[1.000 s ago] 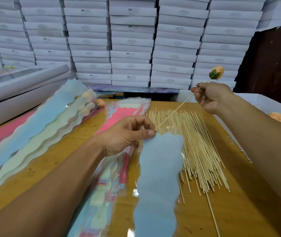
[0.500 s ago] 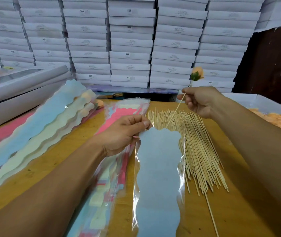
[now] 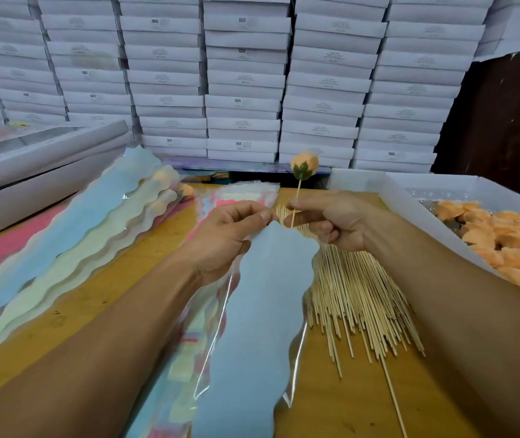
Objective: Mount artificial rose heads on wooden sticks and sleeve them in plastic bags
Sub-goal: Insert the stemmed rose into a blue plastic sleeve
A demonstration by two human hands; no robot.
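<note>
Hands meet above the desk (image 3: 145, 279). Left hand (image 3: 230, 235) pinches the top edge of a clear plastic bag with wavy pale-blue paper insert (image 3: 262, 311); right hand (image 3: 331, 219) pinches a thin wooden stick (image 3: 295, 205) topped by an orange fabric rose head (image 3: 304, 165), lower tip at the bag mouth. Judgement: film light, limp, slippery, so grip near the opening; stick stiff but snappable, hold mid-shaft. Right: loose pile of bare wooden sticks (image 3: 356, 289); far right, white tray of orange rose heads (image 3: 505, 241).
</note>
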